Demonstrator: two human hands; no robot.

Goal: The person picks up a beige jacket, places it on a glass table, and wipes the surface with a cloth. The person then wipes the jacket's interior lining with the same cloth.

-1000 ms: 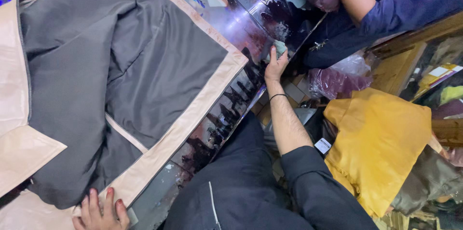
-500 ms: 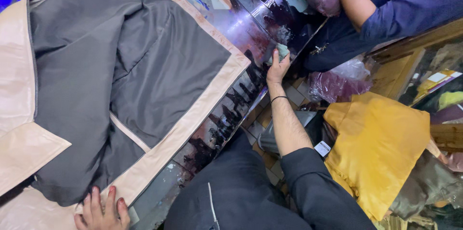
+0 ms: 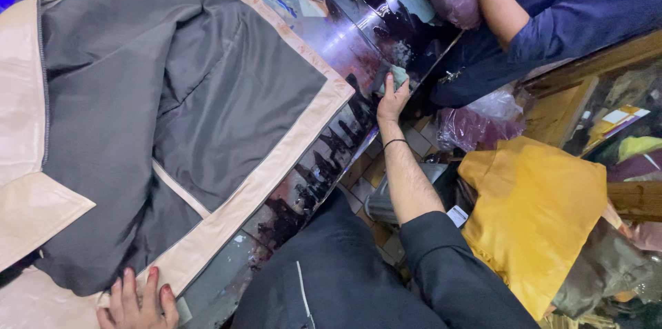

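Small white tag point(image 3: 457, 216) just beside the right sleeve, lying against the yellow bag point(image 3: 534, 212) on the floor side of the desk. Clear plastic pack point(image 3: 479, 122) with dark red cloth inside, above the yellow bag. Flat yellow-and-white box point(image 3: 620, 116) behind glass at the far right, print too small to tell.

Right hand point(image 3: 392, 100) stretched out to the desk edge, fingers closed on a small pale green cloth point(image 3: 398, 78) pressed to the dark top. Left hand point(image 3: 138, 301) at the bottom edge, fingers spread flat, gripping nothing, resting on the pale border of the jacket point(image 3: 172, 115). Jacket spread open, grey lining up, tan trim round its edges, covering most of the left half of the desk.

Against half a second ago: right hand a little further up the edge, cloth now on the dark patch rather than at its rim. Left hand and jacket in the same place.

Desk point(image 3: 331, 39) glossy, printed in blue and dark colours, reflecting light near the top. Another person's arm point(image 3: 496, 5) in a blue sleeve across the desk at the upper right, watch on the wrist. Tiled floor point(image 3: 365, 170) under the edge, wooden shelving point(image 3: 586, 74) at right.
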